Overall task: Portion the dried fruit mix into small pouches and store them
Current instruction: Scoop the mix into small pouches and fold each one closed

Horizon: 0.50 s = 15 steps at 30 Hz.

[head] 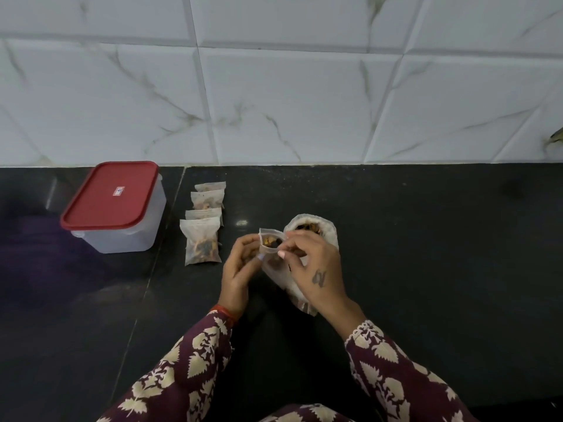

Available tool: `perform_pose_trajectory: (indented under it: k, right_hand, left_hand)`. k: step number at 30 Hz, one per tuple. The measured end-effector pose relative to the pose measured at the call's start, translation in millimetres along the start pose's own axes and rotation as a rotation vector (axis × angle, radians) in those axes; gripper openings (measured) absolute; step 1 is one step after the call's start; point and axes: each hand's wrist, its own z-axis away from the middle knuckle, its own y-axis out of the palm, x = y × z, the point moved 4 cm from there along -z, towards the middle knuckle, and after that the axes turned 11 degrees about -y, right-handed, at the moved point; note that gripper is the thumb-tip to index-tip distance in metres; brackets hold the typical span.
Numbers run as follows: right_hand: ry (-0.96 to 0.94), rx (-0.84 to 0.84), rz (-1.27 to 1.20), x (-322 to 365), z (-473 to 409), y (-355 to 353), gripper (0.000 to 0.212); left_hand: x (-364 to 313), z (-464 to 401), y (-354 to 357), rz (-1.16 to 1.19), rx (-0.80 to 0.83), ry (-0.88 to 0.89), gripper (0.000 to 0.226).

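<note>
A black countertop (426,254) is seen below a white marbled tile wall (274,86). At 9 o'clock from the hands, a translucent storage box (122,236) is closed by a red lid (111,194); its contents cannot be determined. Just right of the box, four filled pouches (203,240) are laid in an overlapping row running toward 12 o'clock. At centre, a large bag of dried fruit mix (316,229) lies on the countertop with its mouth open toward 12 o'clock; mixed fruit is visible inside.

A small open pouch (272,239), partly filled with fruit, is held upright against the bag's 9 o'clock side. Its left edge is gripped by the curled fingers of the left hand (240,269). The right hand (316,269) is positioned over the bag, fingertips pinched at the pouch's mouth; whether fruit is pinched between them cannot be told.
</note>
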Motion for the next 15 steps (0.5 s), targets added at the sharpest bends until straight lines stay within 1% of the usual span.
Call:
perform_pose_trajectory:
  k: [1, 3, 6, 7, 10, 13, 15]
  right_hand:
    - [-0.033, -0.027, 0.001, 2.1, -3.6, -2.6, 0.01]
    - [-0.093, -0.058, 0.001, 5.6, -10.9, -8.1, 0.013]
    - [-0.127, 0.023, -0.067, 7.6, -19.8, -15.7, 0.017]
    - [-0.109, 0.019, -0.077, 5.9, -22.0, -19.2, 0.018]
    - [-0.051, -0.067, -0.092, 0.0, -26.8, -30.2, 0.02]
    - [-0.055, -0.028, -0.139, 3.7, -26.5, -31.5, 0.015]
    - [0.041, -0.087, -0.162, -0.7, -28.1, -36.8, 0.013]
  left_hand:
    - [-6.4, -2.3, -0.7, 0.042, -0.016, 0.0, 0.038]
    - [-20.6, -5.5, -0.1, 0.047, -0.053, 0.022, 0.029]
    - [-36.4, -7.6, 3.5, 0.046, -0.092, 0.059, 0.016]
    - [-39.0, -8.5, 4.5, 0.052, -0.096, 0.065, 0.011]
    - [-42.5, -10.2, 8.5, 0.047, -0.098, 0.072, 0.005]
    - [-47.1, -10.6, 10.2, 0.07, -0.117, 0.087, 0.003]
    - [-49.9, -10.2, 12.7, 0.066, -0.113, 0.079, 0.005]
